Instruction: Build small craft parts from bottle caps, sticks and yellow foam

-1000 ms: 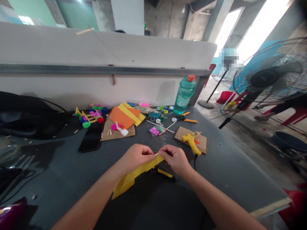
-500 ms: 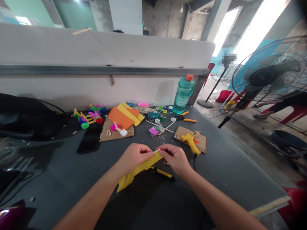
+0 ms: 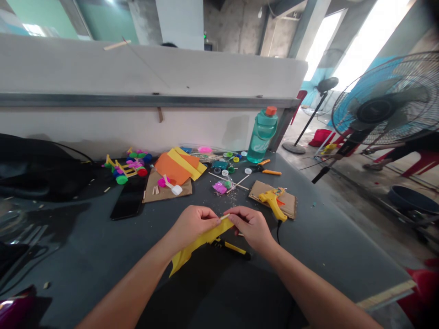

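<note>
Between my two hands stretches a strip of yellow paper [image 3: 199,244], its loose end hanging down to the left. A short pale wooden stick [image 3: 224,216] lies along the paper's upper edge. My left hand [image 3: 196,224] is closed, pinching the paper and the stick's left end between thumb and fingers. My right hand [image 3: 250,225] pinches the other end of both. On the table below the paper lies a black and yellow utility knife [image 3: 235,249], partly hidden by it. To the right, a yellow glue gun [image 3: 274,203] rests on a piece of cardboard [image 3: 291,206].
At the back stand a teal bottle [image 3: 262,137], orange-handled pliers [image 3: 270,172] and several bottle caps. Further left are orange paper [image 3: 173,168] on cardboard, a black phone [image 3: 126,199] and colourful small models [image 3: 125,167]. A large fan [image 3: 377,109] stands beyond the table's right edge.
The paper's loose lower end has shifted slightly to the right. Both hands keep nearly the same place and grip.
</note>
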A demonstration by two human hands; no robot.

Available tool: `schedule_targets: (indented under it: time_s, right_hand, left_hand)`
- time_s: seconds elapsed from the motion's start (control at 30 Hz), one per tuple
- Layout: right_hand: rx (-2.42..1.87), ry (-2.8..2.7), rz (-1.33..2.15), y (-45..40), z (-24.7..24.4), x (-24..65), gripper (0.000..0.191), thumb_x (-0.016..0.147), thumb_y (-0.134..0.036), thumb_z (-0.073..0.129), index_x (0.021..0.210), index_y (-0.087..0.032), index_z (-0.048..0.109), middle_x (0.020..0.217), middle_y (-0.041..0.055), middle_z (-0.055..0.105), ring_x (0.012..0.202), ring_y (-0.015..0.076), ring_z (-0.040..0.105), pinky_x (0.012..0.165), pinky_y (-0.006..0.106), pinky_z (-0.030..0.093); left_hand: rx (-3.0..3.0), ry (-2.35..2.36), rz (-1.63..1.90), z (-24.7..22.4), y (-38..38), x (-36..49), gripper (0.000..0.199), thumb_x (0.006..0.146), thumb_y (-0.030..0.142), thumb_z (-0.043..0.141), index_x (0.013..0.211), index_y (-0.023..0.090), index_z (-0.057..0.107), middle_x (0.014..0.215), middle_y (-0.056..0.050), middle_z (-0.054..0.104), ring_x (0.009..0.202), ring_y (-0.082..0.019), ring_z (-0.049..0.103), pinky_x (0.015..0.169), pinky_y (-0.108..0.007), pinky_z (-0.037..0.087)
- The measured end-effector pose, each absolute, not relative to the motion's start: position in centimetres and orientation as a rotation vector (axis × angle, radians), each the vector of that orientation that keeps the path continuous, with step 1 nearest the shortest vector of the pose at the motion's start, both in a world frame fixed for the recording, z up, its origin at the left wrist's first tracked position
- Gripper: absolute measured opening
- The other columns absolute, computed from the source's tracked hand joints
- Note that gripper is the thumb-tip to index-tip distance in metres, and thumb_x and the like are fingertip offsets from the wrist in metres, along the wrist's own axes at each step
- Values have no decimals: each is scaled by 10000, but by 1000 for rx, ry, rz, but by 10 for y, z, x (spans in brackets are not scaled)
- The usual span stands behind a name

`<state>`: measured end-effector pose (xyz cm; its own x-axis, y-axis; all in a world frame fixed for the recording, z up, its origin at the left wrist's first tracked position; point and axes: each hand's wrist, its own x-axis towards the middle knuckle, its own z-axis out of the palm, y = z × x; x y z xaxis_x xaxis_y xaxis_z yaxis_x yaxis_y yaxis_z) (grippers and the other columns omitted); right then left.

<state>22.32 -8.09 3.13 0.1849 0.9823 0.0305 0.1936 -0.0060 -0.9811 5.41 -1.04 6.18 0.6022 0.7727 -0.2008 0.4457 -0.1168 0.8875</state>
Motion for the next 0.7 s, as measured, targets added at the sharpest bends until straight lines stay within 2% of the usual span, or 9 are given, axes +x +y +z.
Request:
schedule_targets:
  time_s: [0.13, 0.27, 0.33, 0.57, 0.63, 0.7]
  right_hand:
    - [-1470, -1257, 914, -81, 33, 225, 170, 788, -318, 554, 790, -196, 672, 598, -14, 578, 456, 98, 506, 443, 204, 418]
    - [-1490, -1367, 888, -82, 33, 227, 164, 803, -295, 531, 780, -200, 663, 631, -13, 597, 475, 99, 515, 459, 200, 418]
    - [-1501, -1435, 867, -82, 35, 226, 158, 804, -274, 530, 778, -199, 667, 617, -18, 599, 489, 101, 521, 474, 198, 407]
    - [-1514, -1538, 789, -83, 36, 222, 137, 785, -248, 559, 740, -197, 679, 633, -15, 622, 601, 120, 548, 573, 208, 409]
    - [-1510, -1472, 833, -82, 33, 222, 145, 785, -276, 561, 738, -194, 671, 623, -14, 609, 582, 119, 539, 550, 209, 411]
    - [-1477, -1332, 935, -80, 31, 220, 181, 802, -329, 541, 815, -190, 655, 613, -13, 588, 526, 112, 521, 497, 212, 411]
  left_hand:
    - [1757, 935, 351, 63, -11, 53, 303, 706, 431, 607, 735, 144, 699, 609, -6, 603, 569, -129, 508, 527, -225, 357]
    - [1614, 804, 307, 63, -10, 51, 320, 757, 440, 567, 782, 146, 691, 669, -28, 626, 617, -142, 549, 575, -241, 418]
    - [1558, 812, 331, 61, -10, 51, 302, 740, 425, 595, 791, 141, 684, 686, -38, 633, 627, -145, 561, 591, -250, 442]
    - [1632, 861, 309, 58, -14, 55, 247, 677, 370, 649, 752, 135, 662, 637, -10, 592, 537, -113, 510, 498, -222, 408]
    - [1638, 859, 321, 58, -16, 56, 249, 687, 375, 638, 754, 137, 669, 628, -7, 592, 538, -113, 509, 496, -222, 405]
    - [1619, 861, 368, 59, -16, 58, 254, 700, 380, 628, 770, 139, 674, 635, -7, 602, 546, -115, 518, 501, -222, 413]
